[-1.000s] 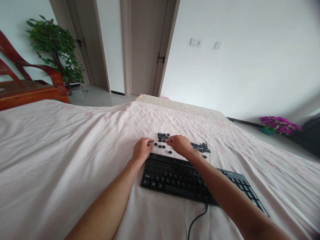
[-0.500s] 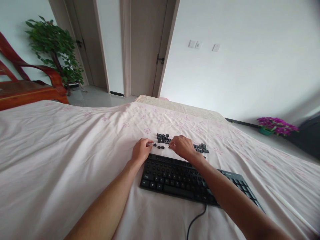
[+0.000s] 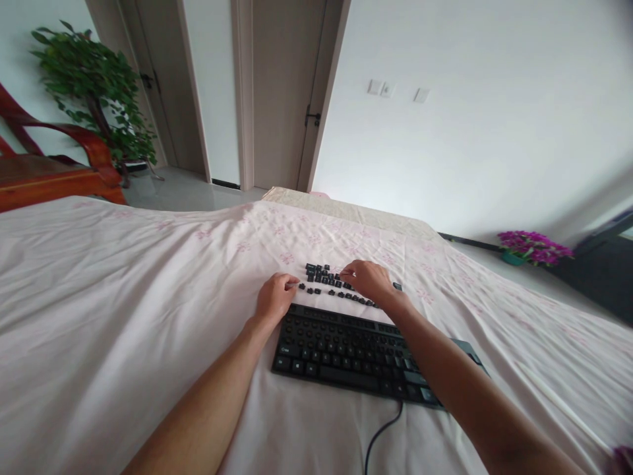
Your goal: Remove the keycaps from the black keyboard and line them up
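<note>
A black keyboard (image 3: 341, 377) lies on the pale floral sheet, some of its upper rows showing bare key posts. Beyond its far edge several loose black keycaps (image 3: 324, 280) are laid out in rough rows. My left hand (image 3: 275, 295) rests on the sheet left of these keycaps, thumb and fingers pinched; a thin pale edge shows at the fingertips, too small to name. Over the right part of the rows is my right hand (image 3: 370, 280), its fingers pinched together at the keycaps. What it holds, if anything, is hidden. My right forearm covers the keyboard's right side.
The keyboard's cable (image 3: 380, 432) runs toward me over the wrinkled sheet (image 3: 123, 316). Farther off stand a wooden armchair (image 3: 99, 168), a leafy plant (image 3: 93, 86), a closed door (image 3: 281, 92) and a pot of purple flowers (image 3: 537, 247).
My right hand has shifted slightly right and away from me, uncovering more keycaps in the near row. My left hand keeps its place beside the keycaps. The whole view has shifted a little.
</note>
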{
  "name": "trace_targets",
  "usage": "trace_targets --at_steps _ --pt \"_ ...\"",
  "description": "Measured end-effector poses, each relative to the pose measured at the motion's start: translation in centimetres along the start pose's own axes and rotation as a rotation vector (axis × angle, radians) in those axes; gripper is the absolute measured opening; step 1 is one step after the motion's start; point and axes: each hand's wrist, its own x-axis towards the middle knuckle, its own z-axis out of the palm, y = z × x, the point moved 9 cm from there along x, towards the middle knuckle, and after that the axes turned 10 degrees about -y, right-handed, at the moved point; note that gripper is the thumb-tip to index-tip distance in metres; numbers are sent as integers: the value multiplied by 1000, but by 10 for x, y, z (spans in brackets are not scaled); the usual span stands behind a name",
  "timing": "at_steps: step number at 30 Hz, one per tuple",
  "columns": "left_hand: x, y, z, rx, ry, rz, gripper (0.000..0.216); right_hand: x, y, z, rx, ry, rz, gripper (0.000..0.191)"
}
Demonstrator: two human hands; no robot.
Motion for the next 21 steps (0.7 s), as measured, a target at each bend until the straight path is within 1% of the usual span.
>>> trace_targets --at_steps 4,7,10,15,18,21 --pt "0 1 1 -1 -3 13 19 -3 5 5 -8 -27 8 27" --pt "1 0 1 0 -4 24 20 -3 1 11 -1 -43 1 25" --pt "1 0 1 -4 -4 31 21 -3 -12 16 6 -38 -52 24" --pt "1 0 2 -24 -7 38 25 -3 -46 22 11 24 -212 21" --pt "2 -1 3 -36 -11 38 25 -2 -60 26 -14 43 -235 19" --pt "2 -1 3 -38 -14 38 25 0 -66 29 -49 27 -221 15"
